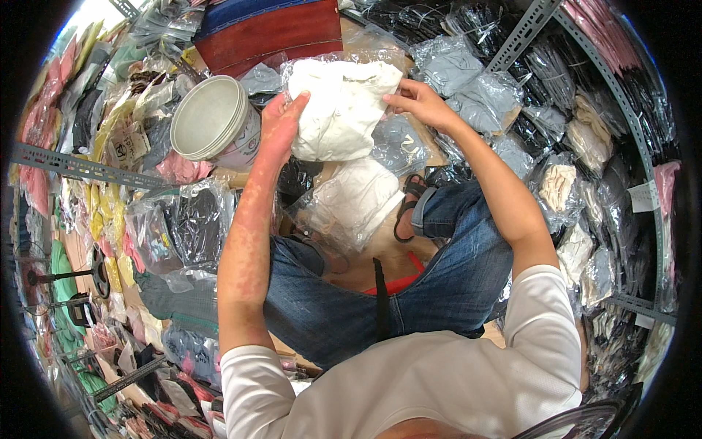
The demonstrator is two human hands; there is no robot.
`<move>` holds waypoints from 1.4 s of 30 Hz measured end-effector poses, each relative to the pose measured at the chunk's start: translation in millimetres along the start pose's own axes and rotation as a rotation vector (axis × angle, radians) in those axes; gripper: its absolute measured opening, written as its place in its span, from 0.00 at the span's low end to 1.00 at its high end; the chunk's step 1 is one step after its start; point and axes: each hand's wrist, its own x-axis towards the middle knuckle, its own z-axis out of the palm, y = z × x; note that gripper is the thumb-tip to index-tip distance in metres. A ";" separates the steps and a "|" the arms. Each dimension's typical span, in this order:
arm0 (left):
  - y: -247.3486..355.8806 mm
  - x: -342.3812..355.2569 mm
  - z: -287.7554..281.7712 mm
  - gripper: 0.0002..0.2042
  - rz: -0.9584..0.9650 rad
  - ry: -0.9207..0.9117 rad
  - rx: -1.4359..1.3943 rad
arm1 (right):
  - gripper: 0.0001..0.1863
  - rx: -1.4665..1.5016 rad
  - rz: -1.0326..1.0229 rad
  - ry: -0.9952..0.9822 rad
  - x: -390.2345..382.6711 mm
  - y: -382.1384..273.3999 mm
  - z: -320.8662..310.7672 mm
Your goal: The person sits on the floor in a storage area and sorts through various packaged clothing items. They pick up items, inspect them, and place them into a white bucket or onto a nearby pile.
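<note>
I hold a folded white garment in a clear plastic bag [340, 110] up in front of me. My left hand [281, 121] presses flat against its left side. At the bag's upper right edge, my right hand [418, 101] pinches the plastic with its fingers. Below it, on my lap and the floor, lies another bagged white garment [358, 201]. I sit with my legs in blue jeans [439, 278], a sandalled foot [409, 205] just under the bags.
A white plastic bucket [212, 121] stands left of my left hand. A red-and-blue box [270, 29] sits behind the bag. Several bagged garments fill metal shelves [80, 168] on the left and right [643, 168], with grey bags [475, 88] heaped at the right.
</note>
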 end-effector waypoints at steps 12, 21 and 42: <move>-16.6 9.7 -6.9 0.16 -0.071 -0.022 -0.104 | 0.19 0.047 0.012 0.029 -0.3 -2.0 2.5; -17.0 10.7 -7.2 0.16 -0.076 -0.014 -0.107 | 0.17 0.091 0.017 0.034 -9.7 -11.5 6.3; -12.9 7.5 -3.8 0.16 -0.097 -0.043 -0.136 | 0.19 0.094 0.007 0.037 -8.2 -8.2 4.4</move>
